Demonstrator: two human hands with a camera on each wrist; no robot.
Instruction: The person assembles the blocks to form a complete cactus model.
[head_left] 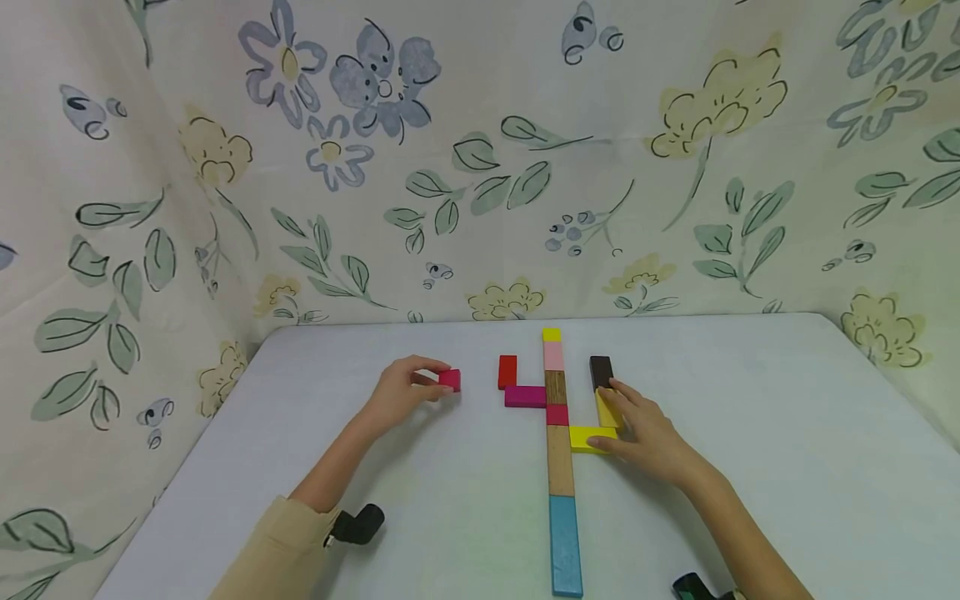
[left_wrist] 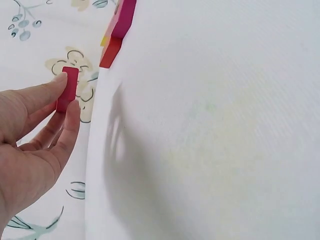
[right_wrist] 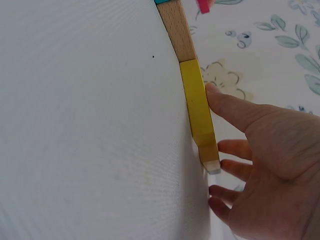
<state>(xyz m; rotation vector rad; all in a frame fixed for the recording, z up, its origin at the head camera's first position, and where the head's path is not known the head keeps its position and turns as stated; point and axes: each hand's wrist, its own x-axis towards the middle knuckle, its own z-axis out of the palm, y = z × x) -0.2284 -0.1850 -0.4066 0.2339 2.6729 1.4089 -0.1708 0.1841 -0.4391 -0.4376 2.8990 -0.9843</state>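
Note:
My left hand (head_left: 400, 393) pinches a small pinkish-red block (head_left: 450, 381) between thumb and fingers, held above the white table as its shadow in the left wrist view suggests. My right hand (head_left: 654, 435) touches flat blocks with spread fingers. Its thumb rests at a bright yellow block (head_left: 587, 439), and its fingertips meet a darker yellow block (head_left: 607, 410) and the lower end of a black block (head_left: 601, 372). The bright yellow block juts rightward from a long column of blocks. In the right wrist view, the thumb lies along the edge of the yellow block (right_wrist: 199, 102).
The column has a blue block (head_left: 566, 546), a tan block (head_left: 559, 461), a red block (head_left: 557, 414), a brown block (head_left: 555, 387), a pink block (head_left: 553, 356) and a small yellow block (head_left: 552, 334). Leftward extends a magenta block (head_left: 525, 397), with a red-orange block (head_left: 507, 372) above it.

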